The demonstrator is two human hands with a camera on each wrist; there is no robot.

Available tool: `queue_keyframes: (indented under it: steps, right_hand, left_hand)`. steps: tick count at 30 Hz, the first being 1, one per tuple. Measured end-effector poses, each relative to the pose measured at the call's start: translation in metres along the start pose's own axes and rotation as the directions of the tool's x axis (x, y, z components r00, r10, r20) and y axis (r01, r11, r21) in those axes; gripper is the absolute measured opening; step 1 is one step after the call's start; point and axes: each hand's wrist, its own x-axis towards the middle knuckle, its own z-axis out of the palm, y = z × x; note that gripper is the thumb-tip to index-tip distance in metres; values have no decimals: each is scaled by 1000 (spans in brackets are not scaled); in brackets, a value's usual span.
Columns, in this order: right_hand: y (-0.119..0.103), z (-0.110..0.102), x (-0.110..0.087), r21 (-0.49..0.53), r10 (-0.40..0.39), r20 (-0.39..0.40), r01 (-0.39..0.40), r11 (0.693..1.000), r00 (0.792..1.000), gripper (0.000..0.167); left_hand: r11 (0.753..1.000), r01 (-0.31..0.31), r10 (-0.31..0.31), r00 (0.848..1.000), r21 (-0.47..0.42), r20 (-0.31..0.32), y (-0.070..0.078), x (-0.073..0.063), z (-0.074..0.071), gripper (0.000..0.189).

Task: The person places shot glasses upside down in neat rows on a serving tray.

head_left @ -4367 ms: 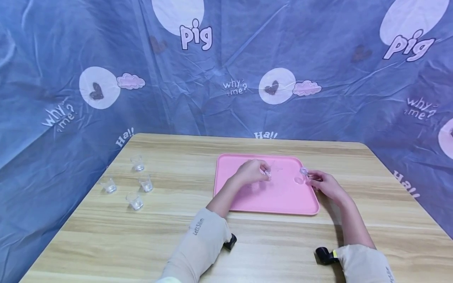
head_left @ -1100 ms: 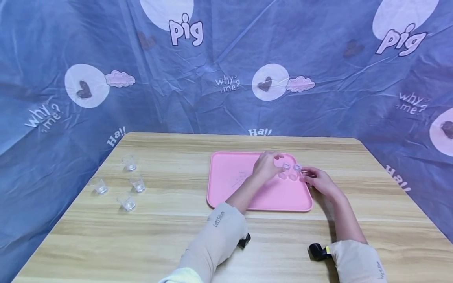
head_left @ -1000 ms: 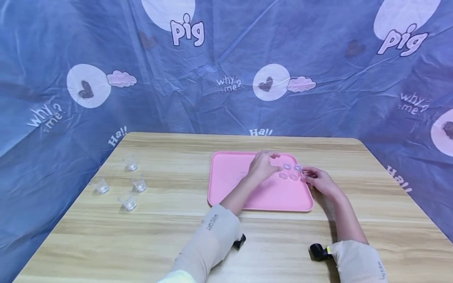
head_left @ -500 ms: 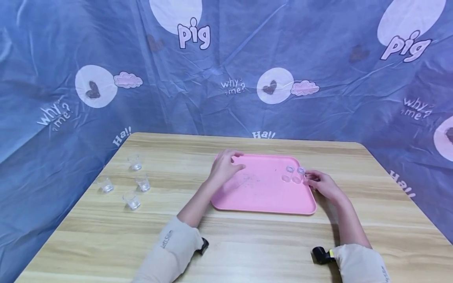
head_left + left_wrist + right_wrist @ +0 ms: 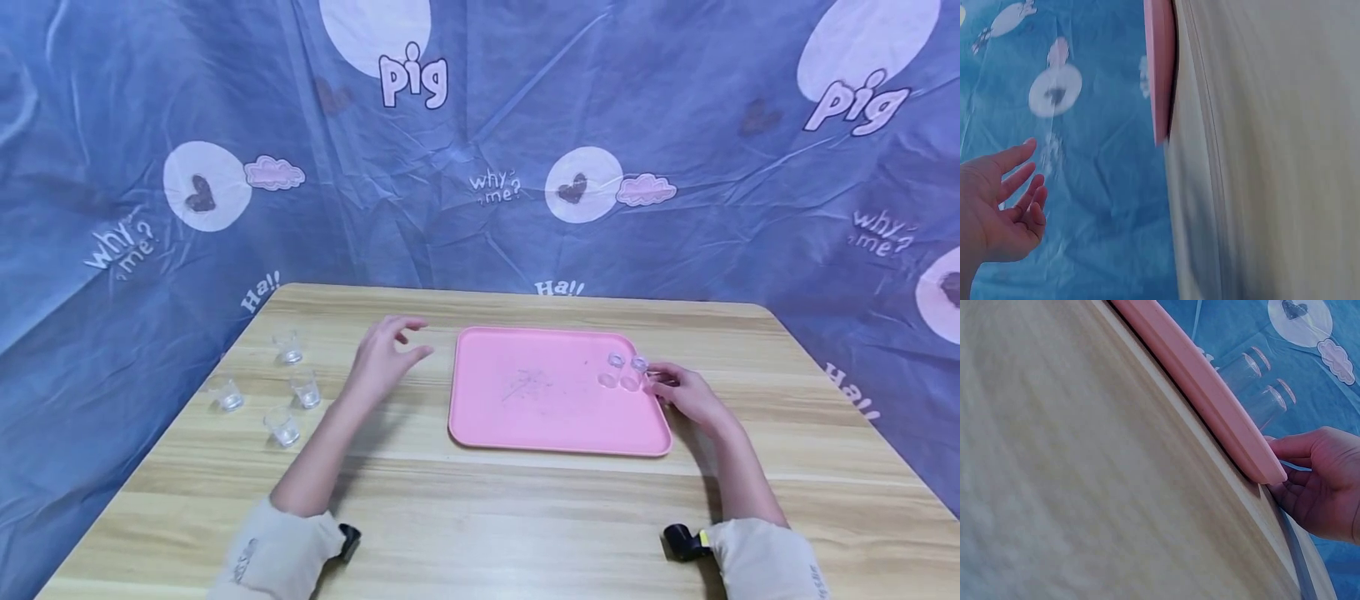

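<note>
A pink tray (image 5: 555, 425) lies on the table with two small clear glasses at its right side, a left glass (image 5: 611, 370) and a right glass (image 5: 634, 373). Both stand upside down, bases up, side by side. My right hand (image 5: 687, 396) holds the tray's right edge; in the right wrist view the thumb is at the rim and the other fingers lie below it. My left hand (image 5: 382, 360) hovers left of the tray, thumb and fingers spread, holding nothing. Further left, several upright clear glasses stand, the nearest glass (image 5: 282, 428) closest to the front.
The wooden table (image 5: 480, 517) carries the tray and the glasses. Behind it hangs a blue printed cloth (image 5: 465, 217). Faint marks show on the tray's middle. A black wrist device (image 5: 682, 542) sits by the right sleeve.
My left hand has let go of the second glass, now upside down on the tray beside the first, and moved left past the tray's edge. The right hand has stayed at the tray's edge.
</note>
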Motion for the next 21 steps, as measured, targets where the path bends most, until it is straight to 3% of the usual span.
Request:
queue_keyframes:
  steps: [6,11,16,21]
  right_hand:
    - [2,0,0,-9,-10,-9,10,1000,1000,41]
    - [4,-1,2,-16,-6,-9,6,1000,1000,41]
    - [6,-2,1,-15,-12,-18,12,1000,1000,41]
    - [8,-1,1,-3,-35,-15,34,999,999,40]
  left_hand:
    - [997,71,-69,996,35,-49,-21,-21,-43,38]
    - [993,98,-90,990,67,-113,-37,-40,-74,36]
    - [991,108,-97,986,74,-139,-49,-53,-98,37]
    - [994,94,-88,989,46,-119,-64,-67,-114,38]
